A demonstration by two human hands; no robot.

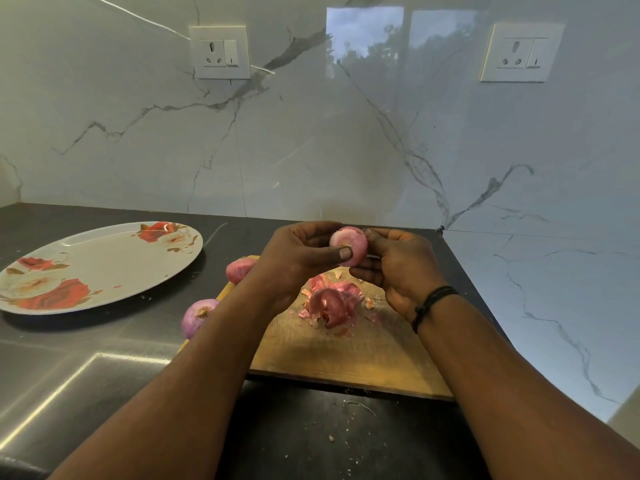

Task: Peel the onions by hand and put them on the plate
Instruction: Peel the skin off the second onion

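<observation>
- Your left hand [298, 251] and right hand [398, 265] both pinch one onion [348, 244] above the cutting board [346, 351], thumb [341, 252] pressed on its skin
- Two other onions [239, 268] sit at the board's left edge
- Peels [329, 304] lie heaped on the board
- The plate [104, 258] rests on the counter [86, 358], well left

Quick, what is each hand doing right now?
Left hand: holding the onion, thumb pressed on its front.
Right hand: holding the same onion from the other side, fingers curled round it.
</observation>
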